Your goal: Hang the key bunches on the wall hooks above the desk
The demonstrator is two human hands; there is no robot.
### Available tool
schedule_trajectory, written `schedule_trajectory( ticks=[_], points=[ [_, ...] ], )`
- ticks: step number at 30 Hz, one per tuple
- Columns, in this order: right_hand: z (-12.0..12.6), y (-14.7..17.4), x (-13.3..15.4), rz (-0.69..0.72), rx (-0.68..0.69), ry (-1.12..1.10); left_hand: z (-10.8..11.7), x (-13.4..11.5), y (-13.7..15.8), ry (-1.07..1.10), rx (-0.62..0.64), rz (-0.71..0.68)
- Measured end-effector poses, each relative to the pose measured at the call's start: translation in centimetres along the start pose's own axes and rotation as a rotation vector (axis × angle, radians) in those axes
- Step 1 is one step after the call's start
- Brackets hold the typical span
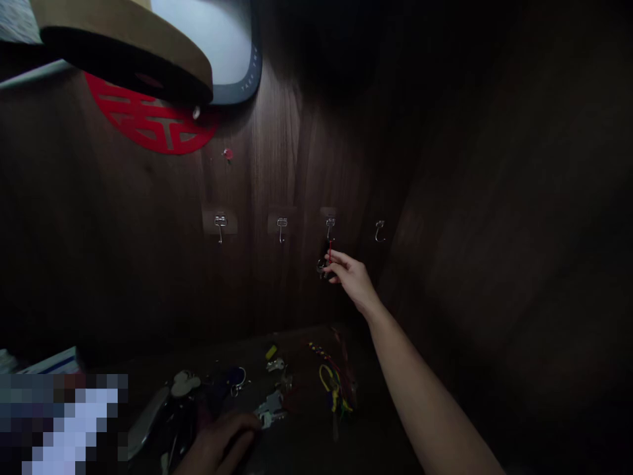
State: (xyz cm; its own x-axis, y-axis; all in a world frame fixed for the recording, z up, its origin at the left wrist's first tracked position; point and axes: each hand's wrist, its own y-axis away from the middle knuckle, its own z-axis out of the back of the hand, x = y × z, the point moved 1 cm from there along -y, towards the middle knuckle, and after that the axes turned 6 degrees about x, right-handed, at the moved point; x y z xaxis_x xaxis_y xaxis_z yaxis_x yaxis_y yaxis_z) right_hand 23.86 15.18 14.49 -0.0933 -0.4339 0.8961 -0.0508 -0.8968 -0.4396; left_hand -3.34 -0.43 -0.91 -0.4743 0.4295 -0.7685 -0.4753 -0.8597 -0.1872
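My right hand (350, 276) is raised at the dark wood wall, its fingers pinched on a small metal key ring (320, 266) with a red cord (330, 251). The cord's top reaches the tip of the third metal hook (330, 227) from the left; whether it loops over the hook is too small to tell. Low in the picture, my left hand (222, 439) rests over the dark shelf, thumb and finger apart. Its fingertips are close beside a bunch of keys (270, 412); contact is unclear in the dim light.
More wall hooks (220, 227) line up left and right. On the shelf lie a yellow tag (271, 351), a blue key fob (235, 377) and colourful braided cords (331, 389). Overhead hang a red paper cutout (163, 135) and a pale dark-rimmed object (222, 53). A box (54, 361) stands left.
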Motion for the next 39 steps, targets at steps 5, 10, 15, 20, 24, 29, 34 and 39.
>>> schedule_trajectory(
  ticks=[5, 10, 15, 20, 24, 29, 34, 39],
  points=[
    [0.0, 2.2, -0.4, -0.031, 0.038, -0.500, -0.2, 0.1, 0.1, -0.020, -0.004, 0.011],
    [0.4, 3.6, -1.5, -0.083, 0.031, -0.579, -0.2, -0.2, 0.3, -0.018, -0.006, 0.007],
    [0.7, 5.4, -3.3, -0.187, 0.018, -0.523, -0.1, -0.2, 0.3, -0.055, -0.001, -0.008],
    [1.0, 8.0, -5.3, -0.300, 0.028, -0.444, -0.1, 0.0, 0.5, -0.143, 0.108, -0.024],
    [0.9, 10.0, -7.0, -0.364, 0.034, -0.343, -0.2, -0.4, 0.8, -0.231, 0.175, -0.056],
    [1.4, 11.8, -9.5, -0.327, -0.093, -0.185, -0.4, -0.2, 1.1, -0.301, 0.191, -0.073],
    [2.5, 12.6, -11.6, -0.279, -0.234, -0.096, -0.5, 0.7, 1.1, -0.305, 0.138, -0.161],
    [2.8, 12.6, -12.6, -0.233, -0.269, 0.011, -0.4, 1.0, 0.8, -0.307, 0.078, -0.233]
  ],
)
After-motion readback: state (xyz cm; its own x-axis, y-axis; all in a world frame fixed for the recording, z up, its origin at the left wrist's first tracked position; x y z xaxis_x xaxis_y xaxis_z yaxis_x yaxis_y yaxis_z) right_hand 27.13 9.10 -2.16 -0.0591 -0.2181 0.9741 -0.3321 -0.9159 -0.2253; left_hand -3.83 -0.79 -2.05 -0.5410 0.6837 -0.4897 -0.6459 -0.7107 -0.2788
